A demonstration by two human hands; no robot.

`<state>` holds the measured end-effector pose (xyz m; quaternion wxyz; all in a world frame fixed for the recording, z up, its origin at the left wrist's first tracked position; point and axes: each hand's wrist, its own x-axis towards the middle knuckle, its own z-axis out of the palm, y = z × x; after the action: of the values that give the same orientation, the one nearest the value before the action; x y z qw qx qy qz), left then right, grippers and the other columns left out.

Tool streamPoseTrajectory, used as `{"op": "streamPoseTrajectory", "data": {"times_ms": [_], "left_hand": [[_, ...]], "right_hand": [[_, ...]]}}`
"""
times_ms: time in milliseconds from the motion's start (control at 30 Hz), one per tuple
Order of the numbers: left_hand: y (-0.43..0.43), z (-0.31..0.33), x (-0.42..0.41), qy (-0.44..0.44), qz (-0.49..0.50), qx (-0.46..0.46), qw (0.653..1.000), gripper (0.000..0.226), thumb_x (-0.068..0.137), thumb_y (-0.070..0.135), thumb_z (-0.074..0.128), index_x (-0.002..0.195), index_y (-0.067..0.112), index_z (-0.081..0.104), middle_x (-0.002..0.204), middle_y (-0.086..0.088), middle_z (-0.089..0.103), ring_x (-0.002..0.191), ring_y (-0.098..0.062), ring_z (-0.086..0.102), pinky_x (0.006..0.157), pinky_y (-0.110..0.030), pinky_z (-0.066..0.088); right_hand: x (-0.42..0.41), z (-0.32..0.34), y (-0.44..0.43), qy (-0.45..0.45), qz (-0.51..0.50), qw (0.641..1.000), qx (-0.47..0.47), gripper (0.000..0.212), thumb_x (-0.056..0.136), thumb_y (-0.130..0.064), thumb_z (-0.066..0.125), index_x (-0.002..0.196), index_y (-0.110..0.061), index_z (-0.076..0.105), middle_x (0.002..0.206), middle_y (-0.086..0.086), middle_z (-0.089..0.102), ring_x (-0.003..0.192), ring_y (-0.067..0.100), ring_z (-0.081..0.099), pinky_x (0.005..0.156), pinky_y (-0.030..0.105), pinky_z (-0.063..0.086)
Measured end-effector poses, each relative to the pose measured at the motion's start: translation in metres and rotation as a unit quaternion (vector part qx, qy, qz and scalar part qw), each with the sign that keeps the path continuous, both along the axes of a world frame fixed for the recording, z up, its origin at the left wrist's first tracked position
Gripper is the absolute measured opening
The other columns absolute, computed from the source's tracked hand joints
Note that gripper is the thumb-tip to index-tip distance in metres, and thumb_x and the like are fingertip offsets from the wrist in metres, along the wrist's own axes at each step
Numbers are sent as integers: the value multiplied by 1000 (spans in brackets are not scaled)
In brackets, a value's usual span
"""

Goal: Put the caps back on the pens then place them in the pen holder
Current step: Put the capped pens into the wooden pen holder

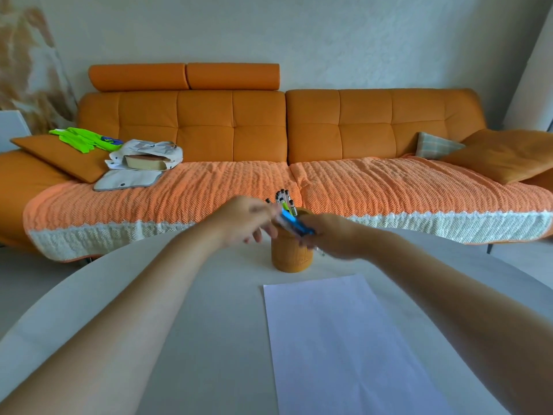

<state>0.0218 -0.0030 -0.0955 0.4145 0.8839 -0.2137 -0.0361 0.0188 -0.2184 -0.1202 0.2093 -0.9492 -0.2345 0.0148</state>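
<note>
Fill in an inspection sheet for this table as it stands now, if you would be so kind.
Surface: round white table; a white sheet of paper lies flat on it.
Job's things: orange pen holder upright beyond the paper, pens standing in it; blue pens, blurred, at its rim.
Clutter: nothing seen.
Grippers: right hand grips the blue pens; left hand beside the holder, blurred, grip unclear.
Cables: nothing seen.
Surroundings: orange sofa with a bag, green garment, cushions.

One pen holder (291,259), one blue pen (294,224), one paper sheet (344,339), one sofa (257,130)
</note>
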Motion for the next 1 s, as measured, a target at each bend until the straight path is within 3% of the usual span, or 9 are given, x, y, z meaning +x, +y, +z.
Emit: {"op": "streamPoseTrajectory", "data": {"times_ms": [67, 167, 267, 333, 467, 633, 733, 900, 1000], "left_hand": [[2, 10, 7, -20, 39, -142, 989, 45, 101, 45, 36, 97, 11, 67, 76, -6, 71, 62, -19, 58, 55, -29, 45], [-1, 2, 23, -128, 142, -208, 959, 31, 100, 35, 43, 89, 14, 63, 71, -2, 58, 63, -18, 51, 58, -29, 40], [-16, -13, 34, -143, 203, -223, 943, 14, 95, 25, 52, 105, 17, 58, 93, 2, 57, 87, -18, 54, 65, -23, 38], [-26, -22, 42, -77, 191, -242, 948, 34, 95, 22, 54, 128, 16, 48, 121, -2, 53, 107, -18, 50, 76, -21, 36], [-43, -37, 48, 53, 121, -270, 954, 60, 99, 17, 46, 151, 19, 17, 151, -7, 32, 128, -20, 36, 93, -29, 25], [-48, -52, 53, 71, 60, -238, 967, 76, 93, 2, 51, 153, 22, 9, 154, -9, 24, 122, -16, 31, 94, -26, 23], [-47, -57, 57, 53, 57, -221, 972, 79, 93, 7, 57, 153, 26, 9, 157, -5, 21, 134, -19, 29, 97, -26, 23], [-49, -58, 62, 34, 53, -229, 971, 75, 96, 9, 54, 153, 29, 10, 156, -4, 23, 128, -13, 31, 97, -29, 27], [-55, -57, 62, 29, 43, -234, 971, 77, 96, 8, 52, 153, 31, 6, 154, -4, 29, 135, -20, 35, 104, -34, 32]], "right_hand": [[5, 19, -9, -1, -47, 987, 154, 11, 98, -7, 49, 96, -14, 57, 89, 1, 65, 82, 12, 62, 73, 24, 49], [19, 26, -17, -44, -128, 905, 403, 17, 99, -1, 44, 104, -9, 57, 88, 6, 64, 80, 15, 64, 74, 25, 54], [36, 18, -8, -51, -178, 839, 511, 19, 99, 0, 43, 106, -11, 57, 86, 10, 63, 81, 22, 64, 79, 36, 56], [45, 13, 1, -36, -198, 811, 549, 19, 100, -1, 44, 103, -13, 57, 87, 10, 64, 81, 22, 64, 78, 37, 57], [58, -1, 21, -50, -224, 843, 486, 11, 96, -6, 55, 99, -15, 61, 94, 8, 69, 87, 23, 67, 78, 35, 58], [69, -19, 26, -65, -255, 925, 275, 8, 95, -21, 61, 95, -15, 65, 75, 1, 63, 64, 17, 57, 51, 26, 45], [77, -26, 22, -37, -254, 957, 139, 20, 97, -29, 55, 100, -11, 63, 96, 8, 60, 75, 22, 53, 56, 29, 40], [75, -21, 17, 17, -212, 953, 214, 58, 95, -11, 47, 148, -24, 28, 144, 8, 42, 115, 25, 52, 74, 31, 49], [66, -17, 19, 25, -181, 959, 217, 67, 92, -5, 38, 153, -29, 24, 145, 1, 46, 100, 16, 56, 73, 31, 48]]}}
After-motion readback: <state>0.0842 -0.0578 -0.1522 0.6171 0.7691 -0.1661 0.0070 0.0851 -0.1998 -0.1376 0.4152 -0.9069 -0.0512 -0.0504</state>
